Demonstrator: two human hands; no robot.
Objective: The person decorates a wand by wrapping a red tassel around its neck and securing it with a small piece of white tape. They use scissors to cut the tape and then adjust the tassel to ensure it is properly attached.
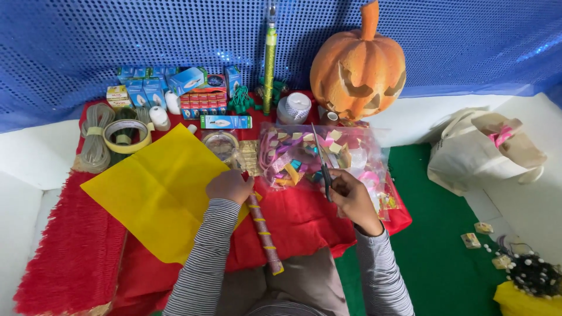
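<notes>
The left hand (229,186) closes on the top of a slim, stiff-looking patterned paper-wrapped stick (264,233) lying near the red cloth's (304,219) front edge, while the right hand (351,196) grips steel scissors (321,161), blades up; the stick is probably light and best held mid-length.

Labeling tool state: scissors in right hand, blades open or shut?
Shut: the scissors show one thin line, tip up, in the right hand.
</notes>
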